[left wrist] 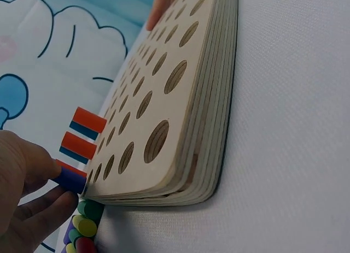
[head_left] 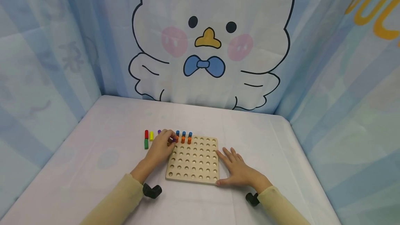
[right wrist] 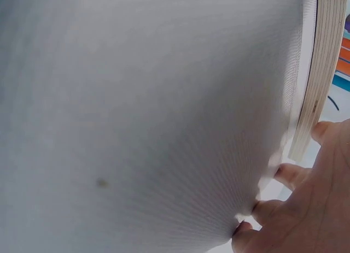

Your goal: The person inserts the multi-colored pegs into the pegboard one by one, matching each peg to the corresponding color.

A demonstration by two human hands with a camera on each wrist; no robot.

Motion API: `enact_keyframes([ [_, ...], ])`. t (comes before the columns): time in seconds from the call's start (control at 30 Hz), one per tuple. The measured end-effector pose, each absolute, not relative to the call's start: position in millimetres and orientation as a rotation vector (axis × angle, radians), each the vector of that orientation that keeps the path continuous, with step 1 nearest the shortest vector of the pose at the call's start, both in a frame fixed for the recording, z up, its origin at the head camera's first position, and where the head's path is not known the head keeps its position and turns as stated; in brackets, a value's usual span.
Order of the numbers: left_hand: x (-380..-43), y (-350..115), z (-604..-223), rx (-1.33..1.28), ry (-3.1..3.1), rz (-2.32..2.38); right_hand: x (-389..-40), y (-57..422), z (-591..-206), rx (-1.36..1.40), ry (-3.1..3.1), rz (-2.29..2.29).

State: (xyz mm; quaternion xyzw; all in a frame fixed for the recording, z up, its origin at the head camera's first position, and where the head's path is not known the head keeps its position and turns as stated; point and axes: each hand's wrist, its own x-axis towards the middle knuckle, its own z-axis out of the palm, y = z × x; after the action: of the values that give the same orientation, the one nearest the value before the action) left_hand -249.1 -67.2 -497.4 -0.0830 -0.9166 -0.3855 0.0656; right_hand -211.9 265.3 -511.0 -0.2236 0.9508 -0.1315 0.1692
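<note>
A square wooden pegboard (head_left: 193, 180) with rows of round holes lies on the table. Along its far left edge stand blue pegs (head_left: 183, 133) and, in front of them, orange pegs (head_left: 189, 140). Over the board's left side, my left hand (head_left: 159, 148) pinches a purple peg (left wrist: 70, 179) between thumb and fingers. In the left wrist view the peg is at the board's corner beside an orange peg; whether its end sits in a hole cannot be told. With fingers spread, my right hand (head_left: 239, 171) touches the board's right edge with thumb and a fingertip.
Loose pegs lie left of the board: a red peg (head_left: 146, 134), a green peg (head_left: 146, 144), a yellow peg (head_left: 151, 136) and a purple one (head_left: 159, 131), others partly hidden behind the left hand. A printed curtain (head_left: 206, 86) hangs behind the white-covered table (head_left: 109, 190).
</note>
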Motion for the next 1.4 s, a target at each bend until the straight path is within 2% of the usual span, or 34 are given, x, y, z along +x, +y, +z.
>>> enact_keyframes([
  [1.4, -251.8, -70.9, -497.7, -0.272, -2.698, -1.145, -211.6, 264.0, -508.2, -0.627, 2.706, -0.367],
])
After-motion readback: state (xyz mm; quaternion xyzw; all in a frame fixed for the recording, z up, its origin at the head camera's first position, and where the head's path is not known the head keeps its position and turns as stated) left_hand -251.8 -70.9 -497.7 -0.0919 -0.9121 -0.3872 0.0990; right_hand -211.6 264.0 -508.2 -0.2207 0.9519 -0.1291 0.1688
